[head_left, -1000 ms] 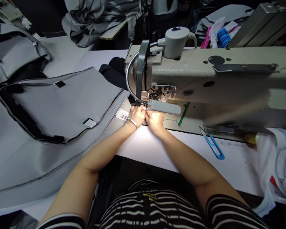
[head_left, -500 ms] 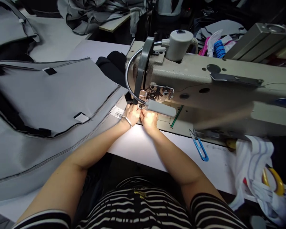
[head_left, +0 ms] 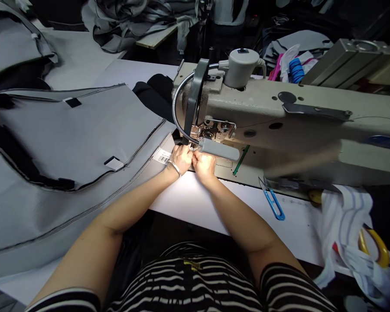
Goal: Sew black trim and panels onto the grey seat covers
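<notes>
Left hand (head_left: 182, 158), at grey fabric's (head_left: 84, 130) edge, and right hand (head_left: 204, 165) curled together beneath sewing machine (head_left: 260, 102) head; grip can't be told. Blue snips (head_left: 277, 203) on counter (head_left: 188, 195).

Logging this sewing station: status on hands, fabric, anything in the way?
Left hand and right hand together at the sewing machine, grip unclear. Gray fabric spread left. Lamp close by right hand; no obvious obstruction.

Unreadable barcode label (head_left: 163, 157) on grey fabric (head_left: 81, 136)
</notes>
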`<state>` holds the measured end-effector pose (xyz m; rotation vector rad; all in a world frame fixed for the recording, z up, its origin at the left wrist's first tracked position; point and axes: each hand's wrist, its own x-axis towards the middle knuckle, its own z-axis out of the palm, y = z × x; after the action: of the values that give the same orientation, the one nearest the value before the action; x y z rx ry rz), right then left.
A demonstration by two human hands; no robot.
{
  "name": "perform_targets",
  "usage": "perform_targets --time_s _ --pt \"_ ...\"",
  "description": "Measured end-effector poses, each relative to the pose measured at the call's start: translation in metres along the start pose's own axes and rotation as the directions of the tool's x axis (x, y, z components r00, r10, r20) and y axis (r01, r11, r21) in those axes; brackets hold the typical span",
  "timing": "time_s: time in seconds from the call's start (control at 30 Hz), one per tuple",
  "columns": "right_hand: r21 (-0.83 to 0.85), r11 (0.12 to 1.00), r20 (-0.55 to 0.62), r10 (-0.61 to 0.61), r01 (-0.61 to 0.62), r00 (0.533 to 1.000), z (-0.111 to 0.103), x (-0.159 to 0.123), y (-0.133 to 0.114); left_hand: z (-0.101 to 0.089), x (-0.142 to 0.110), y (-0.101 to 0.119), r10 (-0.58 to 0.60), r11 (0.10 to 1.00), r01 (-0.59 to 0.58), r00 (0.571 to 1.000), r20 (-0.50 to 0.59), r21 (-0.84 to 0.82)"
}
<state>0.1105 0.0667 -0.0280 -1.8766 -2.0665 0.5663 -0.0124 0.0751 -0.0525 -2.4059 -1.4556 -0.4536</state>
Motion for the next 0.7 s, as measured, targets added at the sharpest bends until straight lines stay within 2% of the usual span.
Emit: perform_targets --time_s 0.17,0.27,0.37,0.4,0.47,0.53,0.57,0.63,0.7 --pt "-0.02 1.0 -0.037 -0.002 0.002 0.999 0.001 0.002 0.002 -0.004 0.004 0.005 0.004 1.0 -0.003 1.0 -0.027 0.026" --pt "-0.044 0.998 -0.065 -0.043 0.04 0.997 -0.001 0.001 0.004 -0.019 0.001 0.007 0.047 0.999 -0.045 0.996 -0.081 0.025" --pt "-0.062 0.996 -0.092 -0.075 0.069 0.993 -0.003 0.002 0.005 -0.039 0.003 -0.009 0.12 0.993 -0.122 0.986 -0.12 -0.009" --pt "-0.064 0.995 -0.101 -0.08 0.073 0.992 -0.004 0.003 0.005 -0.046 0.007 -0.02 0.097 0.995 -0.099 0.988 -0.118 -0.012" --pt "-0.065 0.996 -0.112 -0.07 0.063 0.991 -0.005 0.004 0.004 -0.057 0.021 -0.049 -0.088 0.996 0.089 0.992 -0.093 0.007" --pt "-0.061 0.997 -0.105 -0.053 0.047 0.993 -0.006 0.005 0.002 -0.063 0.043 -0.081 -0.329 0.944 0.329 0.944 -0.005 0.02" --pt "-0.062 0.998 -0.099 -0.038 0.032 0.994 -0.006 0.005 0.001 -0.064 0.055 -0.096 -0.398 0.917 0.398 0.913 0.093 0.016" --pt "-0.063 0.998 -0.092 -0.019 0.014 0.996 -0.006 0.006 0.0 -0.063 0.076 -0.117 -0.398 0.906 0.424 0.854 0.335 -0.004" --pt "-0.058 0.998 -0.106 -0.013 0.007 0.994 -0.004 0.006 0.001 -0.059 0.091 -0.125 -0.337 0.919 0.394 0.809 0.481 -0.018"
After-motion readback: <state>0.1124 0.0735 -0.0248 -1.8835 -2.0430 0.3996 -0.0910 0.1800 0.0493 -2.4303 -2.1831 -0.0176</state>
